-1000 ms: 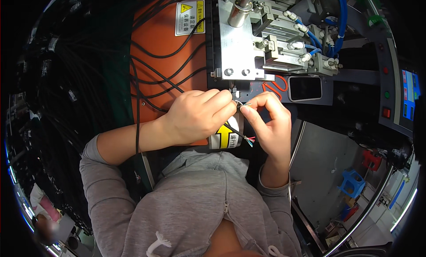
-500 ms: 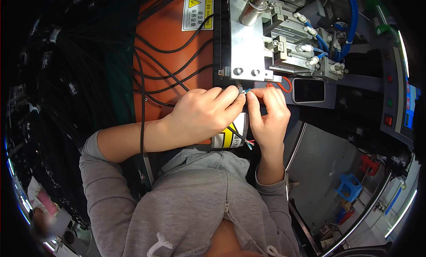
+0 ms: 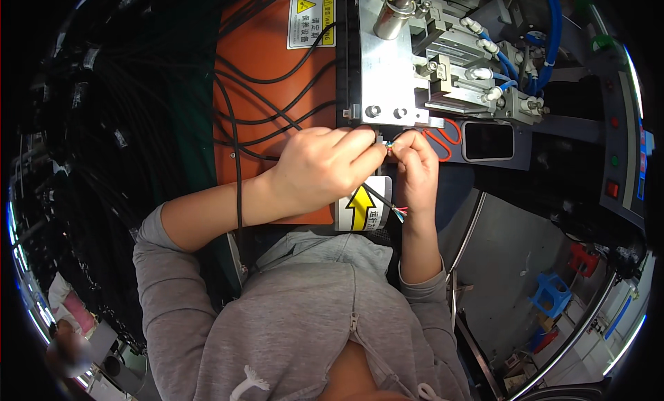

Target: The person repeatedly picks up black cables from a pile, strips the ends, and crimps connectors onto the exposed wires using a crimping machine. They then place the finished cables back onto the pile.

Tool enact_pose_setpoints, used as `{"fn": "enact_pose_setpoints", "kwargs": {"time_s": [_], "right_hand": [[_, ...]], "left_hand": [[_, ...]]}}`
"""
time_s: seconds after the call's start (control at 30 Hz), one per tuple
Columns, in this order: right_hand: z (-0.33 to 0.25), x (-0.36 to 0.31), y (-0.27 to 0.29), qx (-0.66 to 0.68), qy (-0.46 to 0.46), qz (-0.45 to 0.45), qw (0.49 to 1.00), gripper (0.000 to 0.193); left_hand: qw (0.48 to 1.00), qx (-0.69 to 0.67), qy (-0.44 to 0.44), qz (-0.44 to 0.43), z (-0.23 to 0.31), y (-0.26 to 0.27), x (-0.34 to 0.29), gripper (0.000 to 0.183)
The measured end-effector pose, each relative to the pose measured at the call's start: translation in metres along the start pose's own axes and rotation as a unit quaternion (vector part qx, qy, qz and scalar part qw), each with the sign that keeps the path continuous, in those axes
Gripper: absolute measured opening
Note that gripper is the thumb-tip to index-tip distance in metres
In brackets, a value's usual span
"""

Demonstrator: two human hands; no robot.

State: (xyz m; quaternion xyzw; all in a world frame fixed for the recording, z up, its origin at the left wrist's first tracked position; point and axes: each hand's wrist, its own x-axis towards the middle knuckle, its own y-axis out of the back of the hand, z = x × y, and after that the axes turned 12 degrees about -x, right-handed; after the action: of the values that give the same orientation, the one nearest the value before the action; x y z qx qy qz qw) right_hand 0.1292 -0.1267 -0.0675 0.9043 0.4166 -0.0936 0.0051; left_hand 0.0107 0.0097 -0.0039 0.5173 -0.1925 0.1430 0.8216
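My left hand [image 3: 325, 166] is closed just below the front edge of the metal fixture [image 3: 387, 83], fingers curled round a black cable [image 3: 375, 193]. That cable comes out from under the palm, and its stripped end [image 3: 400, 213] fans out in red, white and blue-green strands. Close by, my right hand [image 3: 418, 169] pinches thin coloured wires [image 3: 389, 146] between thumb and forefinger, almost touching the left fingertips. The fingers partly hide these wires.
Several black cables [image 3: 277, 114] cross the orange machine top [image 3: 277, 69] on the left. Red-handled scissors [image 3: 451, 139] and a phone [image 3: 487, 141] lie right of the fixture. Below the hands is a white label with a yellow arrow [image 3: 360, 208]. Pneumatic cylinders with blue hoses [image 3: 551, 41] stand behind.
My right hand has turned inward, its fingers more curled round the wires. The loose stripped end has shifted slightly up and right, nearer the right wrist. The view has shifted slightly.
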Motion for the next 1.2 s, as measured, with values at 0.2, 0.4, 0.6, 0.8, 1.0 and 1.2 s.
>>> {"fn": "enact_pose_setpoints", "kwargs": {"time_s": [0.2, 0.4, 0.6, 0.8, 1.0, 1.2], "right_hand": [[-0.01, 0.001, -0.016, -0.256, 0.184, 0.126, 0.94, 0.011], [-0.017, -0.008, -0.005, -0.098, 0.104, 0.096, 0.985, 0.008], [-0.05, -0.018, 0.003, -0.191, 0.366, -0.094, 0.906, 0.022], [-0.053, -0.026, -0.016, -0.065, 0.273, 0.056, 0.958, 0.024], [-0.051, -0.011, -0.019, -0.134, 0.375, 0.09, 0.913, 0.02], [-0.053, -0.01, -0.014, -0.148, 0.302, 0.077, 0.939, 0.018]], "left_hand": [[0.999, 0.018, 0.023, -0.031, 0.001, 0.006, -0.001, 0.024], [0.984, 0.12, 0.073, -0.113, 0.022, 0.02, -0.007, 0.024], [0.998, 0.053, 0.035, -0.013, 0.011, 0.02, 0.0, 0.027], [0.992, -0.084, -0.041, 0.084, 0.007, 0.02, -0.003, 0.023], [0.98, -0.177, 0.011, 0.091, 0.008, 0.019, 0.0, 0.017], [0.976, -0.197, 0.02, 0.086, 0.007, 0.015, 0.0, 0.017]]}}
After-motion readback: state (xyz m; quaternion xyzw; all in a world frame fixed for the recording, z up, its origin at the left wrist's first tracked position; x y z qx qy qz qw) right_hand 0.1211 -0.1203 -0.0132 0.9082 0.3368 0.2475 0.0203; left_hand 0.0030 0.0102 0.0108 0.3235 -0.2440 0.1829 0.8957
